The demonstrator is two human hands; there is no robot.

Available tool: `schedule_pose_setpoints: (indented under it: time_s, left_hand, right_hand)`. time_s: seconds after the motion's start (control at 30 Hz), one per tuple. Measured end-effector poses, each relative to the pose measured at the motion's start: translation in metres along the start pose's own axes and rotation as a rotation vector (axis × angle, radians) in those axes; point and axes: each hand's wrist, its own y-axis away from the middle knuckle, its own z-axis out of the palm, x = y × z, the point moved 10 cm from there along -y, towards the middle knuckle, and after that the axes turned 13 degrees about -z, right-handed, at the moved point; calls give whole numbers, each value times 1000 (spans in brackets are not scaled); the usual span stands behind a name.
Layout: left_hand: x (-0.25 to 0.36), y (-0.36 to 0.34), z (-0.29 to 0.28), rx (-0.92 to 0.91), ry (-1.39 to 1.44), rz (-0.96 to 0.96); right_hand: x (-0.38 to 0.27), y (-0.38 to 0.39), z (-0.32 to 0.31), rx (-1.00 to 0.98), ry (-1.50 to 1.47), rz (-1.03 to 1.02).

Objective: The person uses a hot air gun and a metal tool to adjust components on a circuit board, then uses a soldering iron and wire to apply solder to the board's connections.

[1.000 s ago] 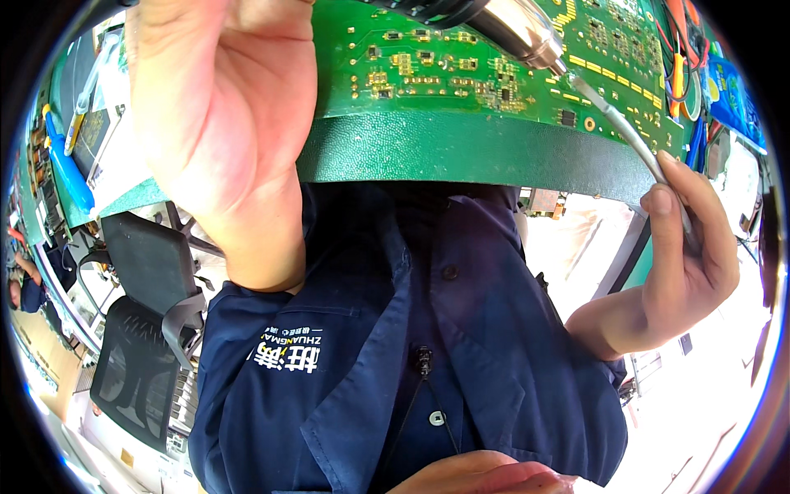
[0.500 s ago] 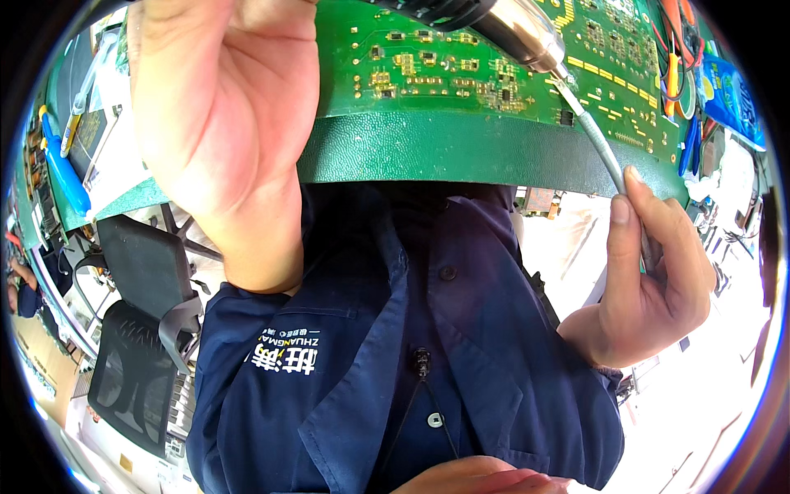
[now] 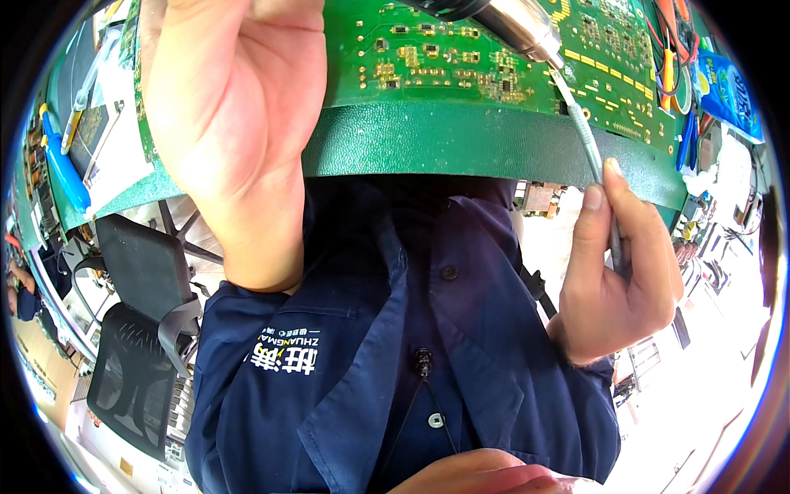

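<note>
A large green circuit board (image 3: 453, 53) with several small components and gold pads lies on a green mat (image 3: 411, 140). From the top edge a hot-air gun (image 3: 514, 29), black with a metal nozzle, slants down over the board. My left hand (image 3: 234, 123) is palm toward the camera, left of the gun; its fingers leave the picture at the top, so their grip is hidden. Between thumb and forefinger, my right hand (image 3: 621, 272) pinches a slim grey tweezers-like tool (image 3: 585, 132) with a ribbed middle. Its pale tip is at the nozzle's mouth, over the board.
Orange-handled tools (image 3: 668, 78), blue handles (image 3: 686, 144) and a blue packet (image 3: 728, 95) are at the right. On the left lie a blue-handled tool (image 3: 67, 177) and papers. A black office chair (image 3: 140, 263) stands below, and another person (image 3: 27, 292) is far left.
My right hand has moved left and slightly up, turning the slim tool more upright. My left hand sits slightly farther right in the picture. The gun's nozzle has barely shifted.
</note>
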Motion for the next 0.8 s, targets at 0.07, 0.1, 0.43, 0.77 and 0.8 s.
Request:
schedule_pose_setpoints:
  time_s: [0.07, 0.1, 0.43, 0.77, 0.8]
  left_hand:
    - [-1, -2, -4, -2, -15, 12]
    - [-2, -3, -4, -2, -23, 18]
    - [1, -2, 1, 36, -49, 45]
    - [0, 0, -1, 34, 17, 35]
    - [-1, -2, 1, 20, -19, 45]
  right_hand:
    - [0, 3, 1, 6, -6, 27]
    - [-2, 3, 0, 36, -20, -11]
    - [31, 14, -13, 233, -245, 264]
    - [96, -41, -59, 59, -741, 98]
    - [90, -53, -52, -62, -891, 73]
